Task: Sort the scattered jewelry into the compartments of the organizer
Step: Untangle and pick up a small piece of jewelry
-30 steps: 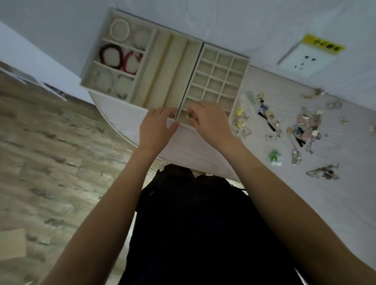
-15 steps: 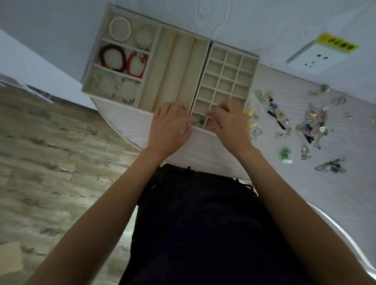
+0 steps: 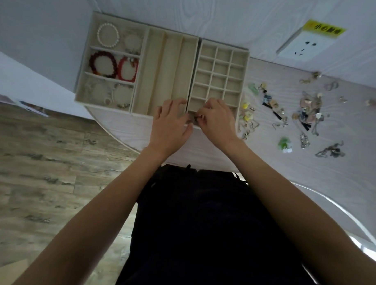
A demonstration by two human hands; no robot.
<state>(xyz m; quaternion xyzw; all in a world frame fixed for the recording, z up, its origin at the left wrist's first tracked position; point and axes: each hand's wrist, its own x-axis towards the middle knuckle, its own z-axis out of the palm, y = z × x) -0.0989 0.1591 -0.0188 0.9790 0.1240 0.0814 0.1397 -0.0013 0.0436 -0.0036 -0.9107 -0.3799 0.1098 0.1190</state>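
Matt fabric-lined organizer, wood-grain table

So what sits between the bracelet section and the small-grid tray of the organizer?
In the head view, three long empty slots lie between the bracelet section and the small-grid tray.

Head view: dim, flat, cool-toned indoor light, wide-angle w/ edge distortion.
No glare or hard shadows; soft shade under both hands where they meet at the organizer front edge. Worktop rim bows strongly toward lower right; floor planks slant. Dark clothing is underexposed, no detail. Scattered jewelry is soft, small pieces indistinct; forearms blur slightly near frame btm.
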